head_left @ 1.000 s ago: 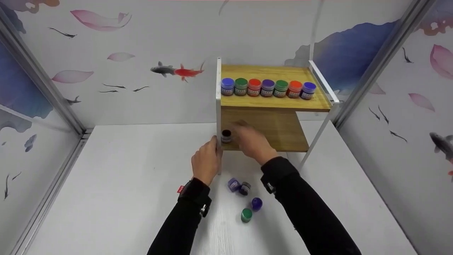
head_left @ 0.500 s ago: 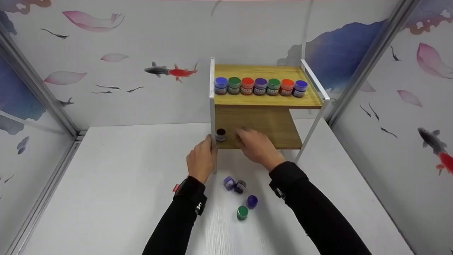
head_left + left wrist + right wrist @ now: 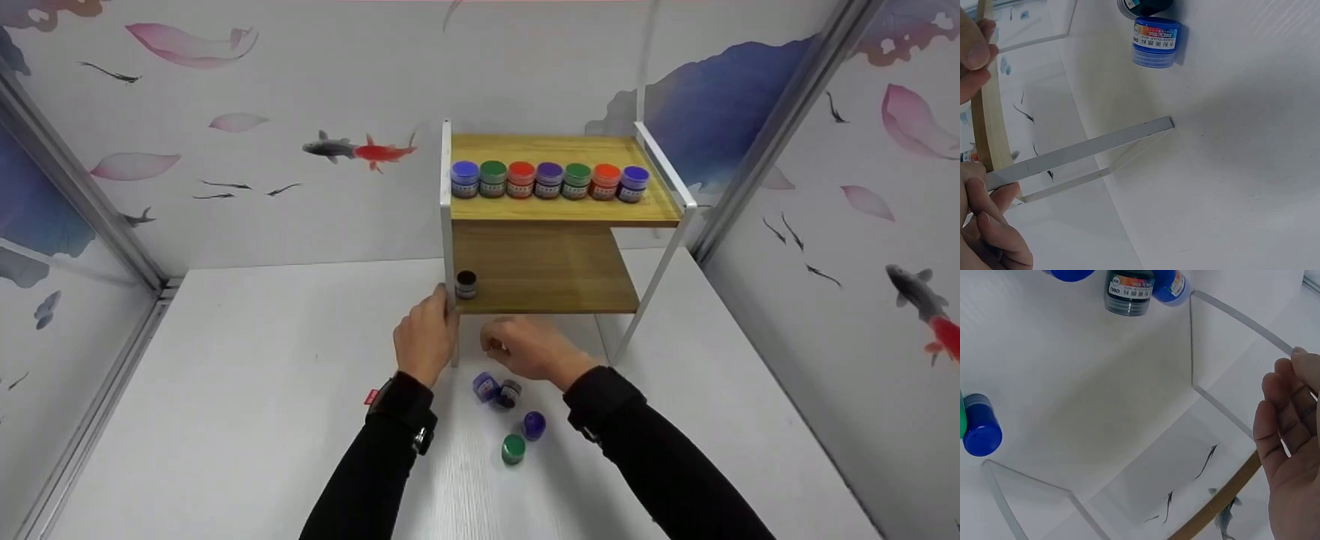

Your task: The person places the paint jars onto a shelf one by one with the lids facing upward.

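Nearest you on the white tabletop (image 3: 247, 420) lie four small paint jars: a green jar (image 3: 513, 448), a purple jar (image 3: 533, 424), then a black jar (image 3: 508, 393) touching a blue jar (image 3: 485, 386). Just beyond them your right hand (image 3: 525, 351) hovers with fingers loosely curled and holding nothing, while your left hand (image 3: 425, 341) grips the near left post of the shelf rack (image 3: 448, 247). Farther back, a lone black jar (image 3: 466, 284) stands at the left end of the lower shelf, and seven jars (image 3: 549, 180) line the top shelf.
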Action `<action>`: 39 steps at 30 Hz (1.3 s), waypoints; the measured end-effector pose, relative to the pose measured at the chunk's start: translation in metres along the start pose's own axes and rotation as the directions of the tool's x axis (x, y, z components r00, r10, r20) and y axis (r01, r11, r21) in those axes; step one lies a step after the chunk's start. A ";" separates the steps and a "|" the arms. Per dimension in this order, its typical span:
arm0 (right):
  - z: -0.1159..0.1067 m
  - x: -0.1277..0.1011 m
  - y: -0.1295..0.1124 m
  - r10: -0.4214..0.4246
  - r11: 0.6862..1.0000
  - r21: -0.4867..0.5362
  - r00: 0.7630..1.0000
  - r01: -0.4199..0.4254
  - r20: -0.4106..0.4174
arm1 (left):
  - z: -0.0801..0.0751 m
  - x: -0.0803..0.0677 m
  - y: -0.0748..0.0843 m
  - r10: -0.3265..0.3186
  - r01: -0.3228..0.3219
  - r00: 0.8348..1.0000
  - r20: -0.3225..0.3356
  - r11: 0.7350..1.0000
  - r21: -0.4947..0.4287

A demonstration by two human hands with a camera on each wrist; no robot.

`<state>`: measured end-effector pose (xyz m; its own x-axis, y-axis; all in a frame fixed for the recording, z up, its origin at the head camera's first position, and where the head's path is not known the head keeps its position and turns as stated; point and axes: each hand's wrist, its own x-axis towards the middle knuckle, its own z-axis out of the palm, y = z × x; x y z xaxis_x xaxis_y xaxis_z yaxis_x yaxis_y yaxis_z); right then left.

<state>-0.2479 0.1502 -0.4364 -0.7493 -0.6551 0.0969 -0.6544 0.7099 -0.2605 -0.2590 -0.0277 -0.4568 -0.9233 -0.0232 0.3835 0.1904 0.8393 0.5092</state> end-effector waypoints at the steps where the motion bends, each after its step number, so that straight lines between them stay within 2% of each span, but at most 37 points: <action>1: 0.003 0.000 -0.001 -0.004 1.000 -0.006 1.000 0.004 0.012 | 0.000 0.000 0.000 0.000 0.000 1.000 0.002 1.000 0.001; 4: 0.013 0.001 -0.004 0.005 1.000 -0.010 0.998 -0.004 0.055 | -0.001 0.000 0.000 -0.008 0.008 1.000 0.007 1.000 0.004; 10: 0.031 -0.002 -0.005 0.091 0.996 -0.031 0.988 -0.087 0.122 | 0.000 0.000 0.001 -0.011 0.011 1.000 0.018 1.000 -0.003; 15: 0.043 -0.006 -0.005 0.201 0.980 -0.029 0.965 -0.199 0.170 | 0.001 0.000 0.001 -0.002 0.002 1.000 0.023 1.000 -0.003; 18: 0.048 -0.006 -0.006 0.241 0.970 -0.048 0.952 -0.236 0.187 | 0.001 0.001 0.000 0.002 -0.002 1.000 0.020 1.000 -0.001; 24: 0.056 -0.003 -0.008 0.268 0.963 -0.084 0.946 -0.257 0.180 | 0.001 0.001 -0.001 0.006 -0.006 1.000 0.009 1.000 -0.007; 33: 0.066 -0.001 -0.011 0.251 0.949 -0.223 0.962 -0.224 0.104 | 0.000 -0.001 -0.001 -0.020 0.021 0.999 0.029 1.000 -0.014; 39: 0.074 -0.002 -0.009 0.268 0.938 -0.256 0.958 -0.234 0.106 | 0.001 -0.001 -0.002 0.001 -0.001 1.000 0.013 1.000 -0.027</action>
<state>-0.2326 0.1258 -0.5053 -0.8820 -0.4647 -0.0786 -0.4645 0.8853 -0.0210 -0.2589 -0.0288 -0.4587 -0.9273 -0.0153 0.3740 0.1999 0.8244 0.5294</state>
